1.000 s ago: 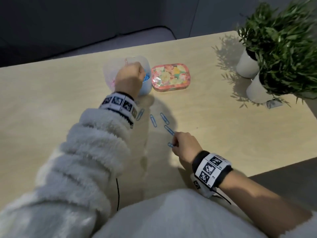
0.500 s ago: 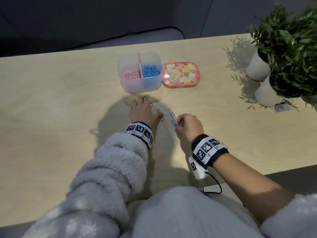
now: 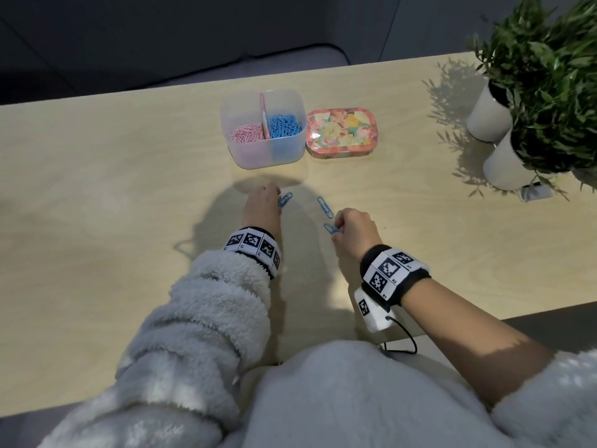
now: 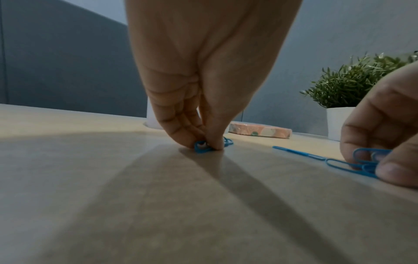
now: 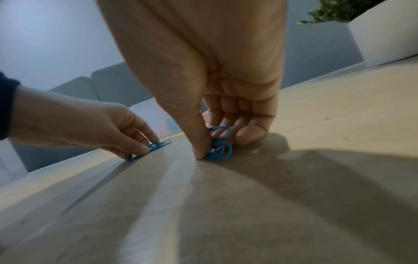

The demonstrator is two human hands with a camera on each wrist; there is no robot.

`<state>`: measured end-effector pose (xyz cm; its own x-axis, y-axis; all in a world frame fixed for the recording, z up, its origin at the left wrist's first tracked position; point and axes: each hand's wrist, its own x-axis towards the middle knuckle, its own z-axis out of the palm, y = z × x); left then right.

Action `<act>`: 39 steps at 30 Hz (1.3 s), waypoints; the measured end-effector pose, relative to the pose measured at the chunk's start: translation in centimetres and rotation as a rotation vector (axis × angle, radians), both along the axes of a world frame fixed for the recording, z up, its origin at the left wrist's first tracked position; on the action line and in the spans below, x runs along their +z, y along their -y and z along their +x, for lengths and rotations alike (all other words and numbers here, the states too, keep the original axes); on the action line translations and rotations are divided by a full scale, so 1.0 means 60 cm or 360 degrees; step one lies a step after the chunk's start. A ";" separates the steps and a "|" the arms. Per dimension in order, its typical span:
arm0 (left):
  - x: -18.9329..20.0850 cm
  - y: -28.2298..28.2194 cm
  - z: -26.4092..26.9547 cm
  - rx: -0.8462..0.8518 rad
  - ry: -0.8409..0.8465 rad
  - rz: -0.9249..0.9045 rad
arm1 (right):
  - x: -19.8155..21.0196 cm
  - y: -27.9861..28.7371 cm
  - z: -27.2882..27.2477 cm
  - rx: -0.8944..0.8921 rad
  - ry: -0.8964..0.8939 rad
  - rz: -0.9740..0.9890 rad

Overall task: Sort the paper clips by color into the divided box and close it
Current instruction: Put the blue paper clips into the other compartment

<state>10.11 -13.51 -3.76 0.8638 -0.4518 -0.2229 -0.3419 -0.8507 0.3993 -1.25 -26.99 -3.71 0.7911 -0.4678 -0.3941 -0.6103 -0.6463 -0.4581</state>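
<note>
The translucent divided box (image 3: 292, 101) stands open on the table, pink clips (image 3: 247, 133) in its left half and blue clips (image 3: 284, 126) in its right half. Its floral lid (image 3: 340, 130) lies flat just right of it. In front of the box my left hand (image 3: 263, 202) pinches blue paper clips (image 4: 202, 147) against the tabletop. My right hand (image 3: 350, 229) pinches a small bunch of blue clips (image 5: 220, 148) on the table. One loose blue clip (image 3: 324, 206) lies between the two hands.
Two white pots (image 3: 487, 114) with green plants (image 3: 549, 72) stand at the table's right rear. The table's near edge runs close to my body, and a cable (image 3: 400, 337) hangs from the right wrist unit.
My left hand came back from the box to the table and now pinches clips just in front of it. The right hand stays gathering blue clips, fewer of which lie loose.
</note>
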 end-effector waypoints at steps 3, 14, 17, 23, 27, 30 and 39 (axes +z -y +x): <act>-0.002 0.001 -0.001 -0.0039 -0.0014 0.0073 | 0.000 -0.008 0.002 0.0154 -0.0082 -0.0063; 0.013 -0.005 -0.008 0.0065 -0.0090 -0.0139 | 0.002 0.031 0.043 -0.0755 0.0403 0.1056; 0.038 0.008 0.003 0.0032 0.0086 -0.0318 | 0.003 0.031 0.054 -0.0312 0.0175 0.0508; 0.118 0.072 0.089 0.0001 0.0374 -0.0463 | 0.001 0.020 0.072 -0.0063 -0.0045 0.0171; 0.135 0.103 0.146 0.0115 0.0189 -0.0189 | -0.001 0.022 0.067 0.0071 -0.0025 0.0229; 0.133 0.097 0.163 0.0177 0.0193 -0.0301 | 0.019 0.036 0.072 0.0008 0.0183 0.0461; 0.071 -0.011 0.193 0.0667 0.0036 -0.0643 | 0.141 0.054 0.259 0.0179 0.0586 0.0298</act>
<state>21.67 -12.86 0.51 0.9898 -0.1158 -0.0833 -0.0212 -0.6969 0.7168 14.31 -30.25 4.76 0.9368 -0.3179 -0.1460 -0.3148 -0.5844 -0.7479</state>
